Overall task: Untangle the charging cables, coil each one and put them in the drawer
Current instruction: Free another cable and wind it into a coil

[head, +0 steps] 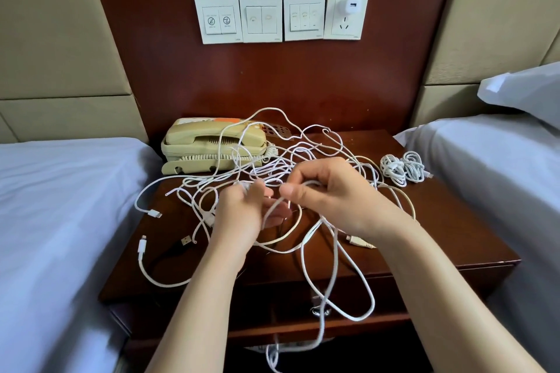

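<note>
I have both hands in the cables (272, 165) on the desk (439, 221).
My left hand (242, 215) grips them, my right hand (330, 191) pinches one; two coils (401, 168) sit at 2 o'clock.

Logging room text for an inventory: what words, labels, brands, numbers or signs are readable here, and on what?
No words are legible.
Leftmost switch plate: two slashed-circle signs; captions below too small.
Second switch plate and third switch plate: key marks blurred.
Socket plate: corner brand mark too small.
Telephone: orange label blurred.
</note>
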Demonstrator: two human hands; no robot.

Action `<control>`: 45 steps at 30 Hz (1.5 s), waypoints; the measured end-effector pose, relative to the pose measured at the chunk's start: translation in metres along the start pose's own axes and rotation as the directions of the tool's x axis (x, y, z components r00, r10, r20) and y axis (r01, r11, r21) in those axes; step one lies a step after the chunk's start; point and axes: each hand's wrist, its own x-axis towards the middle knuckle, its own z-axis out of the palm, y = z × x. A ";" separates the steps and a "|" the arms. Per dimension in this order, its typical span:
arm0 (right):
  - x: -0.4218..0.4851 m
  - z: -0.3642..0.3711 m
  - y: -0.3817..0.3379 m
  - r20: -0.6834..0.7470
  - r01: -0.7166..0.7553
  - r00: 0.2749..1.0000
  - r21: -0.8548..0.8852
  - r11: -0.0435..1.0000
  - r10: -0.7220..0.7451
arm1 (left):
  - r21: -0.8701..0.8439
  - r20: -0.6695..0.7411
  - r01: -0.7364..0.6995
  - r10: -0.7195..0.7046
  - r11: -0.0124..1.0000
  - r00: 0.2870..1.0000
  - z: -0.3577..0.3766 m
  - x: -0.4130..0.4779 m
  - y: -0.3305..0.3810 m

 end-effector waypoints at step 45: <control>-0.006 0.014 0.000 0.015 -0.045 0.999 -0.219 0.975 0.049 | -0.073 0.066 0.066 -0.061 0.995 0.996 -0.006 0.008 0.006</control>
